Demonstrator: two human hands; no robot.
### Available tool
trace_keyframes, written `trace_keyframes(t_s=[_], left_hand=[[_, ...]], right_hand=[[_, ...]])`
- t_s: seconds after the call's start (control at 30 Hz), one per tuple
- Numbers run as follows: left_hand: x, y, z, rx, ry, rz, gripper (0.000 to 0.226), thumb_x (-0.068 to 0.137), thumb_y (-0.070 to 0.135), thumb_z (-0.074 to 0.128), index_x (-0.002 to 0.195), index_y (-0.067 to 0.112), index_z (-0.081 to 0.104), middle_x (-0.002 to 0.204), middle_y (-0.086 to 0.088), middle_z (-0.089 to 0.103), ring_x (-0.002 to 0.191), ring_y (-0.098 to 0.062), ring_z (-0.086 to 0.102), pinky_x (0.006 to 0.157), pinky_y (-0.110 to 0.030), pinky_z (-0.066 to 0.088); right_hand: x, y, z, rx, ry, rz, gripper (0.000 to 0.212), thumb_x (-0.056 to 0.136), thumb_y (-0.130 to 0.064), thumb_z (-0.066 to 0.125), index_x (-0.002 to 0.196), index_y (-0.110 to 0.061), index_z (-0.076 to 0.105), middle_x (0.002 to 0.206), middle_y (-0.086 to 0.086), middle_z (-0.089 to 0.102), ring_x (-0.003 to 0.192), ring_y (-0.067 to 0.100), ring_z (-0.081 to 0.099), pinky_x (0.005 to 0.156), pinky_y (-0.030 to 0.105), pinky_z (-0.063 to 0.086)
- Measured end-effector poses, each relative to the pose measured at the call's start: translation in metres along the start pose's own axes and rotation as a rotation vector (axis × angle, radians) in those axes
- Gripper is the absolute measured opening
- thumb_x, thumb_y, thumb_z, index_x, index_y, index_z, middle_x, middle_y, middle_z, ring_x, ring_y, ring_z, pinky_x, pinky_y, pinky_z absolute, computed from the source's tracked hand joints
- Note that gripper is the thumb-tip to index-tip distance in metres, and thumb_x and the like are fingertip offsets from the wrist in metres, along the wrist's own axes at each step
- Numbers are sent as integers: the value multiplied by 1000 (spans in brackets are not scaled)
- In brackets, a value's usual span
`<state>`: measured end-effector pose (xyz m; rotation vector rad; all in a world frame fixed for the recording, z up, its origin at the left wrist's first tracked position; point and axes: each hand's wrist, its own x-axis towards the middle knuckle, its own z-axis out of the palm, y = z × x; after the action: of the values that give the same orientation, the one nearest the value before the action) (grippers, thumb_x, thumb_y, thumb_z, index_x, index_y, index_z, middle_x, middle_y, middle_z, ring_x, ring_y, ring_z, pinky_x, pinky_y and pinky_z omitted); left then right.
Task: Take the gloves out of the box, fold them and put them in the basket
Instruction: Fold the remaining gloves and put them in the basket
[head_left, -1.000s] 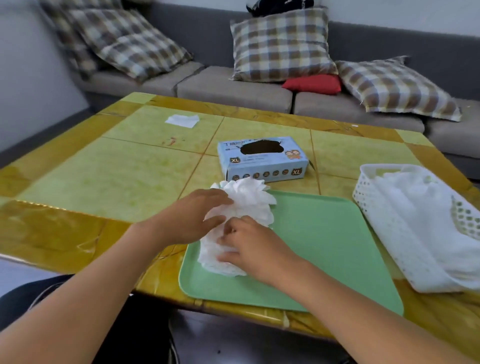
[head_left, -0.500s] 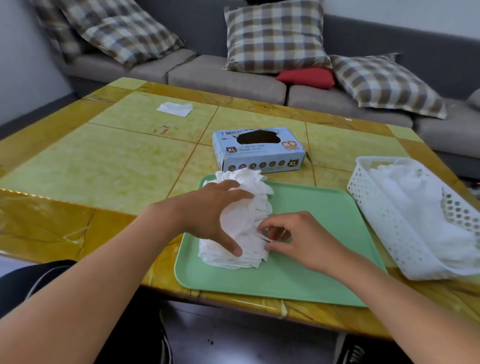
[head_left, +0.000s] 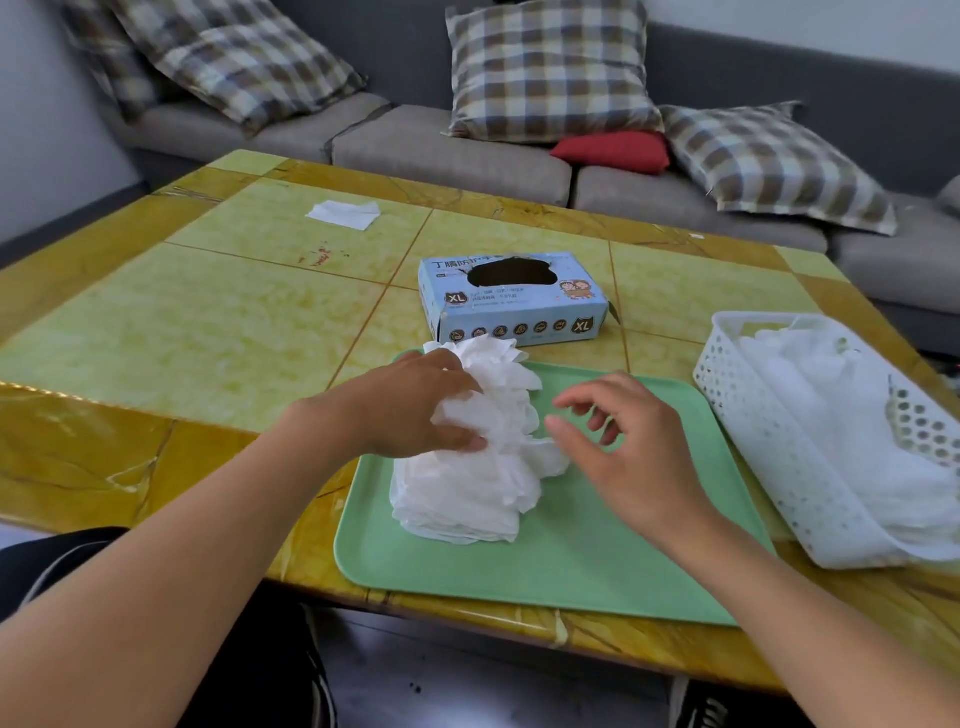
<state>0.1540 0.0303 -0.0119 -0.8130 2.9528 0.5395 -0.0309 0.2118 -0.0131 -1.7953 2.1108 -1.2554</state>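
Item: stack of thin white gloves (head_left: 467, 483), on the left part of the flat green plastic tray (head_left: 597, 551). Your left hand (head_left: 410, 410) grips its upper layers, thumb curled beneath. Your right hand (head_left: 623, 452) hovers just right of the stack, fingers loosely spread, holding nothing. Light-blue cardboard glove box (head_left: 514, 301): behind the tray. White perforated plastic basket (head_left: 769, 431): right, holding white gloves.

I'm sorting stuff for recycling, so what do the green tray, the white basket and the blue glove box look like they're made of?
Green tray: probably plastic, smooth matte surface with moulded rounded rim. White basket: likely plastic, walls perforated with round holes. Blue glove box: apparently printed cardboard, with a torn opening on top.
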Motion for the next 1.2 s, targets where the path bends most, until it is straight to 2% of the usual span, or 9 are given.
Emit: trace_keyframes(t_s=[0.13,0.23,0.33,0.5,0.6,0.73,0.83,1.07,1.2], left_hand=[[2,-3,0,-110,55,6,47,98,59,46,131,29,61,130,3,55,121,-21,50,105,-45,41],[3,-1,3,-45,139,-37,31,100,39,54,127,28,63,126,2,58,116,-20,55,99,-43,45],[3,-1,6,-31,178,-60,33,99,41,55,127,27,63,128,4,59,118,-19,55,99,-41,46],[-1,-10,0,-84,56,12,37,103,42,47,134,26,59,131,4,57,124,-16,49,107,-34,37],[-3,-9,3,-132,20,13,58,95,68,38,137,31,53,134,5,51,129,-20,44,111,-42,35],[-12,16,0,54,197,75,92,72,96,28,147,43,35,159,6,24,147,-23,17,120,-51,22],[-13,30,7,212,70,226,102,65,95,48,153,51,20,166,15,1,152,-14,-7,123,-50,-3],[-9,12,11,12,30,32,101,86,37,76,157,42,3,165,12,18,148,-13,23,115,-31,25],[-15,22,-13,-28,-104,35,112,76,33,74,155,47,-4,165,16,2,151,-8,0,122,-44,20]], right_hand=[[-9,-27,37,-157,-465,-62,39,87,-48,72,120,-26,72,109,-15,64,95,7,59,85,27,49],[-11,-19,58,-176,-407,-112,21,91,-37,72,102,-19,77,108,-10,63,97,15,60,84,39,51],[-7,-5,52,-62,-453,-100,32,88,-37,73,77,-7,73,97,-1,70,87,16,65,80,38,52],[-10,17,13,142,-558,-52,19,87,-28,77,87,-10,81,107,-7,68,98,9,67,89,26,50],[-15,32,-13,128,-582,14,16,92,-30,72,92,-17,82,107,-13,63,102,10,64,89,22,48],[-14,45,-32,214,-480,295,19,95,-26,65,99,-17,81,98,5,73,85,13,67,83,34,54],[-17,42,-39,468,-431,504,20,98,-16,60,105,-11,79,104,9,77,91,16,70,77,28,59],[4,33,-121,883,-111,532,25,77,-30,72,90,-11,82,100,10,76,90,18,72,79,27,61],[9,23,-149,786,-120,456,23,74,-20,72,96,-20,79,93,5,75,80,15,70,67,21,58]])
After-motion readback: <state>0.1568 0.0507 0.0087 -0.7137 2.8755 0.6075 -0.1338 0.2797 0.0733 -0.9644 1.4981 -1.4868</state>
